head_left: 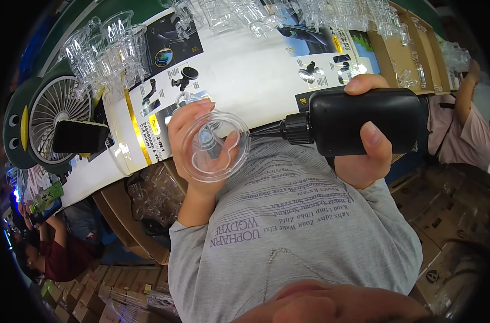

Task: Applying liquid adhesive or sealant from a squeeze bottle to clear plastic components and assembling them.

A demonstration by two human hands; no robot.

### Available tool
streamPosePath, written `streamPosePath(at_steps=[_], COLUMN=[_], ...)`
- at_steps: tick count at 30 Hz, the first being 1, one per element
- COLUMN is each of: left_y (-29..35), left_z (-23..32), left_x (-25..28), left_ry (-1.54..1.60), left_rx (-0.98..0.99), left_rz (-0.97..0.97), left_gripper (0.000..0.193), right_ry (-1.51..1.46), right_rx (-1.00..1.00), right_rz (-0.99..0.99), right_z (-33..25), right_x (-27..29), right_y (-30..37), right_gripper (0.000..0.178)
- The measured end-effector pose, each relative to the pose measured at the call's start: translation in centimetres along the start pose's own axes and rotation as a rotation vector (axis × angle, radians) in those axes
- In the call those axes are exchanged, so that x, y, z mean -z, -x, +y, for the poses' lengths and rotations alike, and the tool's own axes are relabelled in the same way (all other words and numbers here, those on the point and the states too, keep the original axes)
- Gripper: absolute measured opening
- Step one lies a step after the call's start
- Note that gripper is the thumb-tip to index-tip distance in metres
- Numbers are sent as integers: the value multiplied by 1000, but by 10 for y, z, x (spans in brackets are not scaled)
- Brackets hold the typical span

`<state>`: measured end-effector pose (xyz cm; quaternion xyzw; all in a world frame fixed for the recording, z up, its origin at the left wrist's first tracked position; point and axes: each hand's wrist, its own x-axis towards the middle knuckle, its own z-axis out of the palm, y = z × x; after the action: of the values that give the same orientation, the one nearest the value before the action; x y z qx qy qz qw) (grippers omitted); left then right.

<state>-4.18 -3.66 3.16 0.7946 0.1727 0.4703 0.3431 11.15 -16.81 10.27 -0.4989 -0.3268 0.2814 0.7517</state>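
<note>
A clear plastic cup (208, 141) with a round rim is gripped in my left hand (181, 129), its open mouth facing up toward me. Fingers show through its transparent wall, and a small loop-shaped clear part stands out at its far side. My right hand (375, 153) is closed around a black squeeze bottle (363, 121) that lies sideways, thumb on the near face. The bottle's ribbed cap and thin black nozzle (272, 131) point left, with the tip at the cup's right rim. Whether they touch, I cannot tell.
Stacked clear cups (107, 51) stand at the far left, and several more line the table's back. A green fan (62, 116) with a phone (79, 137) before it sits at left. An open carton (417, 54) holds clear parts at right. Other people sit on both sides.
</note>
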Motion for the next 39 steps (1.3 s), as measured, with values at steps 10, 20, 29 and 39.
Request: streamPosePath(at_steps=[10,20,29,39], left_y=[-1,1,-2,-5], left_z=[2,0,4,5], left_x=[3,3,6,13], left_ry=[7,97,71,117], left_rx=[3,-3,-5,-14], left_rz=[-82,-87,-142,-259], left_gripper=[44,45,44,42], right_ry=[58,65,69,82], right_rx=[50,85,98,126], right_rz=[47,25,27,26], right_z=[2,4,3,5], right_x=[2,5,5,6], right_y=[0,-2,-3,-4], right_gripper=[44,43,43,43])
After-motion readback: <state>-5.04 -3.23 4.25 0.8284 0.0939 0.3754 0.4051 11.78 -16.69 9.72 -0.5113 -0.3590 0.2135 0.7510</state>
